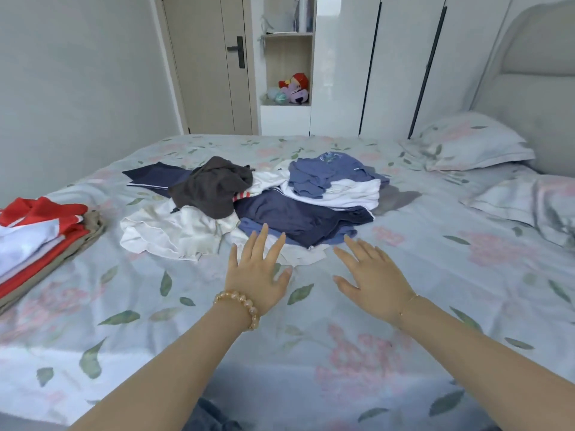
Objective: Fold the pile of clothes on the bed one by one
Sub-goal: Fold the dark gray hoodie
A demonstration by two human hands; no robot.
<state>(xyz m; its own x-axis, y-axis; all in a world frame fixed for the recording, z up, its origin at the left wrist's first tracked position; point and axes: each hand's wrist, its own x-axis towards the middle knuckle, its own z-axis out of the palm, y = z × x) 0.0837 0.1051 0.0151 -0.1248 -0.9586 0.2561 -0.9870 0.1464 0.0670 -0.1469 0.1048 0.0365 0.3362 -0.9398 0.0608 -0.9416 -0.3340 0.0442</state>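
Observation:
A loose pile of clothes (pixel 267 200) lies in the middle of the bed (pixel 155 321): a dark brown garment (pixel 211 188), a navy one (pixel 298 219), white pieces (pixel 168 231) and a lighter blue one (pixel 323 172). My left hand (pixel 258 275), with a bead bracelet on its wrist, is stretched out flat with spread fingers, its fingertips at the pile's near edge. My right hand (pixel 370 275) is also flat and spread, just right of it, over the sheet in front of the pile. Neither hand holds anything.
A stack of folded clothes (pixel 40 241), red, white and beige, sits at the bed's left edge. Two pillows (pixel 466 144) lie at the right by the headboard (pixel 535 88). A door and white wardrobes stand behind the bed.

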